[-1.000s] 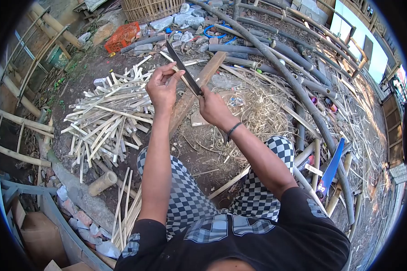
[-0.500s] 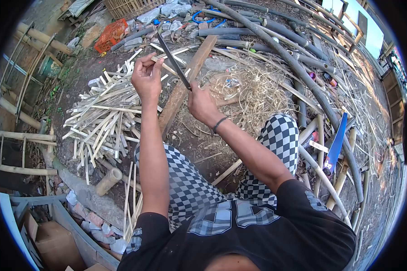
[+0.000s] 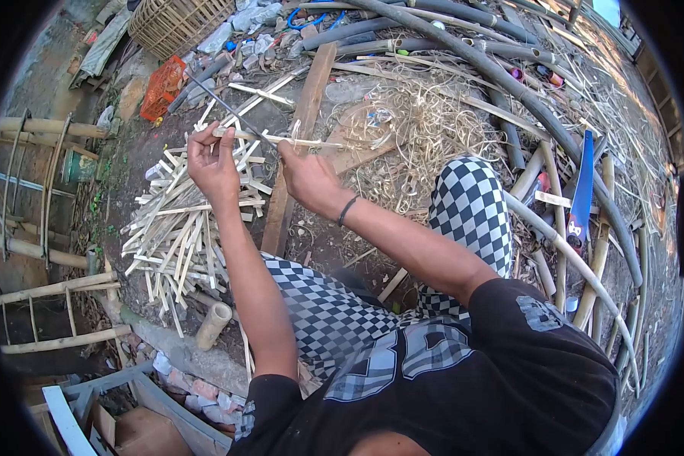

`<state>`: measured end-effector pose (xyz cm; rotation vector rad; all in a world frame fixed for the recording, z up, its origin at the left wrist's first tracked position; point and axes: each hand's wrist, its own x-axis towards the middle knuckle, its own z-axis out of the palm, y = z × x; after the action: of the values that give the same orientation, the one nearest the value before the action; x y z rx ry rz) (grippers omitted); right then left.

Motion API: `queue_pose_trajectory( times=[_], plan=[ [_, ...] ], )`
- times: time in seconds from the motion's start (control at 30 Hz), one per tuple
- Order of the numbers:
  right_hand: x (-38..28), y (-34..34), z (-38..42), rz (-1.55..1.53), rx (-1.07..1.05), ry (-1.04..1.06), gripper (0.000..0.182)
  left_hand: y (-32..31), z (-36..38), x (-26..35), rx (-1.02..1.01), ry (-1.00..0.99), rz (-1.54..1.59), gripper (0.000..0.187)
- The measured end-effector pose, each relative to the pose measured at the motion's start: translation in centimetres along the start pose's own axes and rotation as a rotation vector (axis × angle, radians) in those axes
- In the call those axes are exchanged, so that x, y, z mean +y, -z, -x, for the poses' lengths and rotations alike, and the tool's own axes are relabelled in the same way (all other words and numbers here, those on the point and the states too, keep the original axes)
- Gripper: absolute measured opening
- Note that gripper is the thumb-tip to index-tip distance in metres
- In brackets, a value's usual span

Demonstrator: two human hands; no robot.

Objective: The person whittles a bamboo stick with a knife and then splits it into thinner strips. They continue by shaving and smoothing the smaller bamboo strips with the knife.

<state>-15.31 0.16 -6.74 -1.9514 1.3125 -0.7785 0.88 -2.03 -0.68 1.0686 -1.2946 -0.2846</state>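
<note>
My left hand pinches one end of a pale bamboo strip between thumb and fingers. The strip points right, over a wooden plank that lies lengthwise in front of me. Closed round the handle of a long dark knife is my right hand. Its narrow blade slants up and left, crossing the strip close to my right knuckles; the handle is hidden in the fist. Below my left hand lies a heap of cut bamboo strips. Curly shavings cover the ground on the right.
A blue-bladed handsaw leans among bamboo poles at right. Long dark poles cross the back. At upper left are an orange crate and a woven basket. A bamboo stub is near my left forearm.
The knife has swung from upright to a flatter slant toward the left, and the strip now extends right past the blade. Both hands have shifted left in view, and the camera has turned.
</note>
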Motion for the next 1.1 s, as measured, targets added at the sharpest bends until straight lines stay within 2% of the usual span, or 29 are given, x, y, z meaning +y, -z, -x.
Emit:
queue_pose_trajectory(
  times=[0.07, 0.13, 0.2, 0.3, 0.43, 0.5, 0.63, 0.7, 0.77, 0.9, 1.03, 1.1],
  plan=[
    [1.8, -1.4, -0.9, 0.013, 0.139, 0.129, 0.023, 0.0, 0.0, 0.0, -0.023, 0.013, -0.018, 0.028],
    [7.6, -4.6, -1.5, 0.049, 0.104, 0.062, 0.023, -0.3, 0.1, 0.0, -0.041, -0.012, 0.044, 0.028],
    [10.6, -5.5, -1.8, 0.080, 0.102, -0.190, 0.025, -0.3, 0.3, 0.3, -0.044, -0.007, 0.047, 0.028],
    [11.1, -7.0, -2.7, 0.102, 0.153, -0.112, 0.027, 0.2, 0.3, -0.3, -0.029, -0.003, 0.012, 0.027],
    [3.0, -1.6, -1.3, 0.039, 0.014, -0.151, 0.029, 0.5, 0.1, -0.6, -0.015, -0.005, -0.038, 0.027],
    [1.1, -1.0, -0.8, 0.008, 0.012, 0.007, 0.031, 0.3, -0.2, -0.7, -0.019, -0.012, -0.060, 0.027],
    [8.3, -6.2, -0.8, -0.027, 0.154, 0.098, 0.026, -0.2, -0.1, 0.0, -0.040, 0.001, 0.042, 0.028],
    [12.4, -7.0, -0.1, 0.089, 0.011, -0.238, 0.033, 1.2, -0.5, -1.2, -0.020, -0.004, -0.003, 0.027],
    [13.3, -6.8, -0.2, 0.119, 0.007, -0.223, 0.034, 2.7, -0.7, -3.1, -0.012, -0.016, -0.093, 0.026],
    [12.4, -7.6, -2.1, 0.117, 0.067, -0.173, 0.036, 2.5, -0.3, -2.3, -0.013, 0.022, -0.118, 0.026],
    [3.8, -1.5, -0.7, 0.125, -0.018, -0.063, 0.038, 0.9, -0.1, -1.1, -0.004, -0.037, -0.055, 0.029],
    [2.1, -0.9, -0.6, 0.104, 0.000, 0.098, 0.039, 0.4, -0.1, -0.6, -0.013, -0.004, -0.046, 0.029]
  ],
)
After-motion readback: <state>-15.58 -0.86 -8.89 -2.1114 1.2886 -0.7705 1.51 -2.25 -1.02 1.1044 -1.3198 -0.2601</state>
